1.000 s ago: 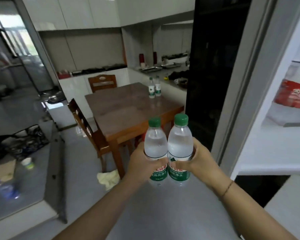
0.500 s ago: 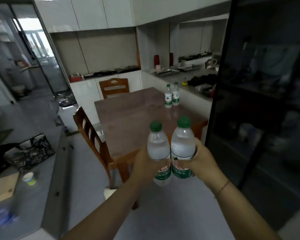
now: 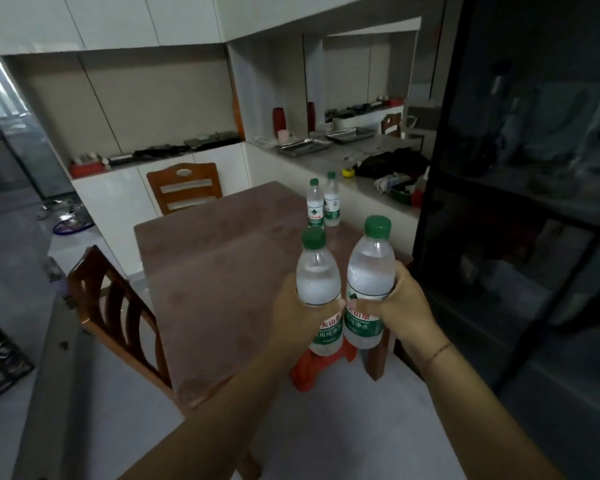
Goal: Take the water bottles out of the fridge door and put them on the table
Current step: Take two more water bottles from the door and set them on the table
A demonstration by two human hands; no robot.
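Two green-capped bottles upright at frame centre, left hand (image 3: 300,315) gripping the left bottle (image 3: 317,289), right hand (image 3: 404,306) gripping the right bottle (image 3: 369,275), brown table (image 3: 222,271) behind, two more bottles (image 3: 323,204) standing at its far edge.

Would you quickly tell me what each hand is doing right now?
Left hand: closed around the left bottle.
Right hand: closed around the right bottle.

Left hand (image 3: 300,315) wrapped around a green-capped water bottle (image 3: 317,282), right hand (image 3: 400,308) gripping a second bottle (image 3: 369,277) just beside it, both upright, brown table (image 3: 215,268) beyond, two more bottles (image 3: 323,204) standing at its far edge, wooden chairs (image 3: 118,320) alongside
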